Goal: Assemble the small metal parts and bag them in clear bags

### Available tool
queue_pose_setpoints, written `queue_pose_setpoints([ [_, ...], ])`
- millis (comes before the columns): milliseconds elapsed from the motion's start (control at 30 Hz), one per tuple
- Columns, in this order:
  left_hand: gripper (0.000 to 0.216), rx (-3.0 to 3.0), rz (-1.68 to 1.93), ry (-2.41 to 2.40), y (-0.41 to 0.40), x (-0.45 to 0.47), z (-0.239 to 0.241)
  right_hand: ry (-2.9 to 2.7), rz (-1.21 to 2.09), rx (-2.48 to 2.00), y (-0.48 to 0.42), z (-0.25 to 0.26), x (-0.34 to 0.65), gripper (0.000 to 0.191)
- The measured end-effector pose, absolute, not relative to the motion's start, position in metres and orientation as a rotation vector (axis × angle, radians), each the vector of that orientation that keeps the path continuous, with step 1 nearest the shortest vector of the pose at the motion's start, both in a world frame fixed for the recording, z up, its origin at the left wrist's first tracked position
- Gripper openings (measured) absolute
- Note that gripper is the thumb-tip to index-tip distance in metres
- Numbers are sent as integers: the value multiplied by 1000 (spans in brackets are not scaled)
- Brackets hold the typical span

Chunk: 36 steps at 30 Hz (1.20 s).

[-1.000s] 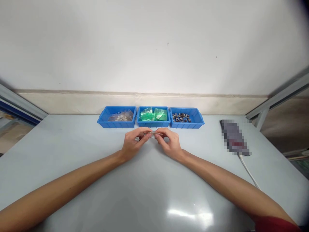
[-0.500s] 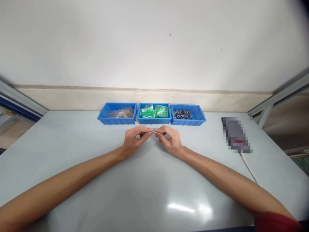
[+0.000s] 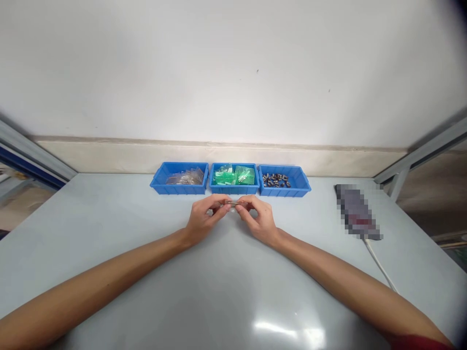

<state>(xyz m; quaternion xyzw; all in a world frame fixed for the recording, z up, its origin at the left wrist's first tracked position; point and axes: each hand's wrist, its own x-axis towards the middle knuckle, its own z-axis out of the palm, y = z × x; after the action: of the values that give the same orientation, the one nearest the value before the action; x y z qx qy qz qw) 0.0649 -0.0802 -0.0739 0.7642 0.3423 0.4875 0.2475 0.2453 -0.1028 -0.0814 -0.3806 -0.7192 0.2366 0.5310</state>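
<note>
My left hand (image 3: pixel 205 217) and my right hand (image 3: pixel 260 219) meet just in front of the middle blue bin (image 3: pixel 234 190). Between their fingertips is a small, thin, narrow piece (image 3: pixel 234 203), pinched at its left end by one hand and at its right by the other. It looks greyish and partly shiny; its kind is too small to make out, and the fingers cover both ends. Green plastic packets (image 3: pixel 244 175) lie inside the middle bin, behind the hands.
A left blue bin (image 3: pixel 178 190) holds clear plastic bags (image 3: pixel 189 177). Several small dark and metallic parts (image 3: pixel 276 180) lie in the right blue bin (image 3: pixel 286 192). A blurred-out dark device (image 3: pixel 357 209) with a white cable (image 3: pixel 381 270) rests at right. Behind stands a white wall (image 3: pixel 233 73).
The view has tilted slightly, so bins and hands sit a little lower in the picture. Both hands still pinch the thin piece, more of which shows between the fingertips.
</note>
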Motion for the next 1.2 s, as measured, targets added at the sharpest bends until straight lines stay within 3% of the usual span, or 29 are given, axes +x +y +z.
queue_pose_setpoints([
  [433,14,2074,1334,895,-79,64,-74,-1746,577,-960,-104,-77,246,18],
  [600,23,2056,1458,844,-79,63,-77,-1679,668,-987,-104,-77,246,23],
  [1200,11,2277,1490,797,-77,62,-73,-1696,604,-990,-104,-75,246,19],
])
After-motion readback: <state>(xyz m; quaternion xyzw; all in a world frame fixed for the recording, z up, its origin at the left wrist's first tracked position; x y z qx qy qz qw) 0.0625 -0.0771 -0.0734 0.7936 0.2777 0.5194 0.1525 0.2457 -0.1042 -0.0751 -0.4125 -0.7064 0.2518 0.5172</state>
